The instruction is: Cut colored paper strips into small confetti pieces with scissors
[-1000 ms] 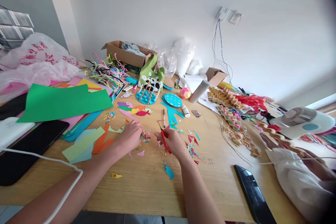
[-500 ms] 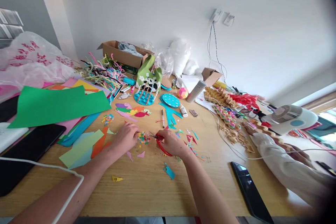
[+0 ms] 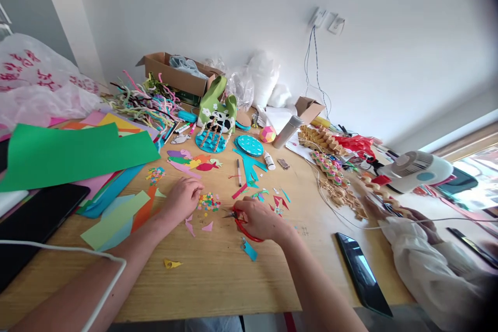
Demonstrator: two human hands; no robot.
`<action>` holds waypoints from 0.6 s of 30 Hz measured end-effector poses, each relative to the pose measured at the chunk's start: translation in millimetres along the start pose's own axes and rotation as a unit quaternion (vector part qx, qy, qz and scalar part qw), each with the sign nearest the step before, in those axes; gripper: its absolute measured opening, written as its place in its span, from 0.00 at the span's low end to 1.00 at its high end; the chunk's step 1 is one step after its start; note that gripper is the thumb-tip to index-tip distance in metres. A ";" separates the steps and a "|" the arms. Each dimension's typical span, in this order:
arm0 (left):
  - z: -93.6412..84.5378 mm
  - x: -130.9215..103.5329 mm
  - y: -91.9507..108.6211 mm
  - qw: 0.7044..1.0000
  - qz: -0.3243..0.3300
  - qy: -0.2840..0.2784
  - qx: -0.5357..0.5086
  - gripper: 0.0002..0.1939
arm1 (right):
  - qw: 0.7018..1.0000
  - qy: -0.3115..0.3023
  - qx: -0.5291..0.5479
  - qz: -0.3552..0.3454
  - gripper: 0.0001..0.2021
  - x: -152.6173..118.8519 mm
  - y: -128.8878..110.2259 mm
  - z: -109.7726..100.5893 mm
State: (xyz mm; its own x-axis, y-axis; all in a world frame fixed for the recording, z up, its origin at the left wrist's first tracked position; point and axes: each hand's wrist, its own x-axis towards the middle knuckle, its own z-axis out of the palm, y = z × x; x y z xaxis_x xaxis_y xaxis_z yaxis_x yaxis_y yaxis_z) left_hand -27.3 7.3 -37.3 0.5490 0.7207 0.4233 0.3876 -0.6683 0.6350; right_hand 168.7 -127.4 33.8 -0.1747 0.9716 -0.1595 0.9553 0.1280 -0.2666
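Note:
My right hand (image 3: 260, 219) grips small red-handled scissors (image 3: 238, 219), their blades pointing left over the wooden table (image 3: 218, 275). My left hand (image 3: 182, 197) rests on the table with curled fingers, just left of a small heap of multicoloured paper bits (image 3: 208, 202); I cannot tell whether it pinches anything. Pink paper scraps (image 3: 198, 226) lie between the two hands. A blue scrap (image 3: 249, 249) sits just below my right hand.
Coloured paper sheets (image 3: 78, 153) lie stacked at the left, with a black tablet (image 3: 35, 220) and a white cable (image 3: 78, 257) nearer me. Paper crafts, pens and a cardboard box (image 3: 175, 75) fill the back. A phone (image 3: 361, 275) lies at right, beside another person's white sleeve (image 3: 428, 264).
My right hand has come down toward me and turned the scissors so the blades point left. My left hand slid slightly left of the paper bits. The view has shifted a little.

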 end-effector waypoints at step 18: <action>-1.0 -1.0 5.9 0.999 0.035 0.008 0.021 0.17 | 0.999 0.042 0.013 -0.021 0.12 -25.4 -24.2 10.9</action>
State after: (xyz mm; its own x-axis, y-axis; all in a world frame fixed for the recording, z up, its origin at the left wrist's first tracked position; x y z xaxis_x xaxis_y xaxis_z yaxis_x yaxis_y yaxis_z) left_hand -26.4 2.8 -33.4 0.5639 0.6748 0.4762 0.3796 -0.7238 0.5762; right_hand 147.4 -157.3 34.0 -0.1937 0.9787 -0.0676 0.9405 0.1656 -0.2968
